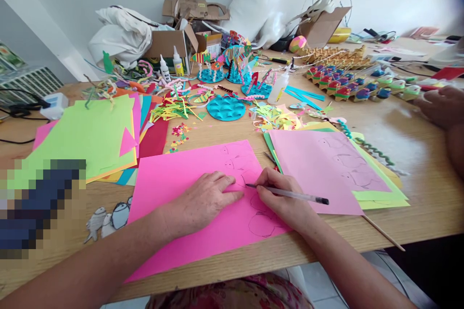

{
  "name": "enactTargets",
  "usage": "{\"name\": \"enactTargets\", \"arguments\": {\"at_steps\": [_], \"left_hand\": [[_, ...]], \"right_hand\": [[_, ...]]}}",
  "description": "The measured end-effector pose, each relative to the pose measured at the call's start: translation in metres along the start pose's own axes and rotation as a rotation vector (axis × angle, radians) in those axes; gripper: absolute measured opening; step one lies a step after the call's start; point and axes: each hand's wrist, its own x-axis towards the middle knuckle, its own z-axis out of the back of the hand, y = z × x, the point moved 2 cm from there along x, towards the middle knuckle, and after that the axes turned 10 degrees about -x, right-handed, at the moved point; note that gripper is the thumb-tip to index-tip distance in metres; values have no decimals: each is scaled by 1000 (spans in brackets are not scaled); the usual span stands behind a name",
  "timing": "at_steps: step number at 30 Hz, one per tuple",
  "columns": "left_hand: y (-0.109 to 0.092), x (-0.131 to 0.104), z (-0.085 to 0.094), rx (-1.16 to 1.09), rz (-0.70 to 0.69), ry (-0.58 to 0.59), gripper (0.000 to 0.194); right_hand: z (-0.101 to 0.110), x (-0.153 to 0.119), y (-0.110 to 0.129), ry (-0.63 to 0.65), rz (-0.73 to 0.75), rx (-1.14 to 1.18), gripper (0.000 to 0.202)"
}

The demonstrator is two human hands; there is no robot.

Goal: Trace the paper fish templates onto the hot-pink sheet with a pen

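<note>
A bright pink sheet of paper (174, 178) lies in front of me, with several fish outlines (261, 224) drawn along its right side. My left hand (203, 198) rests flat on the sheet, fingers stretched toward the drawings. In my right hand (281, 193) is a pen (300, 195) with a clear barrel and dark end cap; its tip touches the pink paper at a curved line. Right of this hand lies a paler pink sheet (308, 169) with more fish outlines, on top of green and yellow sheets. Grey paper fish cutouts (119, 215) sit left of my left forearm.
Coloured paper sheets (94, 130) are stacked at left. Paper scraps (279, 116), glue bottles (279, 88) and a blue scalloped disc (226, 107) lie beyond my hands. Egg trays with painted pieces (337, 82) stand at back right. Another person's hand (440, 106) is at the right edge. A thin stick (384, 233) lies near the front edge.
</note>
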Motion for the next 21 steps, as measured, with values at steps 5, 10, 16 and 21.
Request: {"name": "enactTargets", "arguments": {"at_steps": [5,10,16,21], "left_hand": [[1,0,-1,-10,-2,-23,32],[1,0,-2,5,-3,-23,32],[0,0,-1,-1,-2,-28,31],[1,0,-2,-18,-7,-47,30]], "right_hand": [[0,-1,0,18,-10,31,8],[0,-2,-1,16,-15,43,8],[-1,-1,-1,-17,-39,14,9],[-3,2,0,-8,-42,-25,10]]}}
